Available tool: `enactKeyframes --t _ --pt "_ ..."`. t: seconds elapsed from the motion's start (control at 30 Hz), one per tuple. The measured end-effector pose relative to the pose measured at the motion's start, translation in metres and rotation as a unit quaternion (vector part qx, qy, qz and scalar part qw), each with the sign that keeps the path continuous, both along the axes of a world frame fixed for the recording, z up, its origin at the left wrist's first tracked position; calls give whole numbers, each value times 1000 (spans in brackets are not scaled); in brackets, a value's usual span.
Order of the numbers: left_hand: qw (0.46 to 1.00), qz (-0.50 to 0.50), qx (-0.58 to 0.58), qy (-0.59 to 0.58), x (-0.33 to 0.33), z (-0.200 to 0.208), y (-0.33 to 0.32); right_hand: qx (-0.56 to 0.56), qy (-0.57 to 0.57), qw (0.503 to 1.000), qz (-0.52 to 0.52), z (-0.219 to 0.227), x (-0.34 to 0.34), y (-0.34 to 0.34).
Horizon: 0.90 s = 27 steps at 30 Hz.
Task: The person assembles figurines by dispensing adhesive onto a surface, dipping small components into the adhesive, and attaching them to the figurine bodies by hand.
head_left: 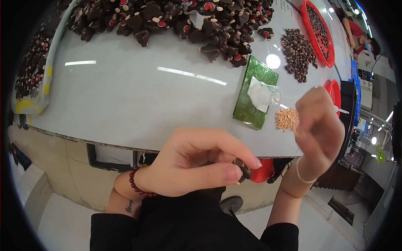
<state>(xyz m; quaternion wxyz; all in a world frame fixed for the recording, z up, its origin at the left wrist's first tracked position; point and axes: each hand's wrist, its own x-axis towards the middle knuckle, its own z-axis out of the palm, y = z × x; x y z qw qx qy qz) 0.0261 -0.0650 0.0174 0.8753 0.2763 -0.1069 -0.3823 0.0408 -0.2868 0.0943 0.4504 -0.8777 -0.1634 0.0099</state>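
Between the thumb and forefinger of my left hand (197,163), a small dark brown piece (242,170) is pinched just off the table's near edge. Much of that piece is covered by the fingers. My right hand (320,125) is closed, its fingers curled and a little blurred, beside a small heap of tan bits (286,119). Whatever its fingertips may hold is hidden. Behind the tan heap lies a green packet (255,94), and a small clear glass bottle (274,96) with a white tissue (256,93) rests on it.
A large pile of dark brown figures (176,21) with red and tan parts covers the far table. More fill a tray (49,75) at the left. On the right are a heap of small dark pieces (298,54), a red basket (325,58) and another person (361,39).
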Motion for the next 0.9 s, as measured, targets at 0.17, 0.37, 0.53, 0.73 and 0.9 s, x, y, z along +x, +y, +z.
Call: enactKeyframes --t 0.17,0.37,0.53,0.73,0.9 --pt "996 -22 -6 88 -3 3 -7 247 -12 965 -90 -23 -40 35" --pt "978 -76 -97 170 -10 -7 -22 136 -63 986 -74 -27 -57 30" --pt "975 -93 -98 176 -13 -5 -27 35 -116 991 -54 -28 -61 25" --pt "988 -88 -56 111 -13 0 -29 21 -121 991 -60 -26 -66 22" --pt "994 -59 74 62 -13 11 -30 35 -113 990 -72 -28 -69 20"
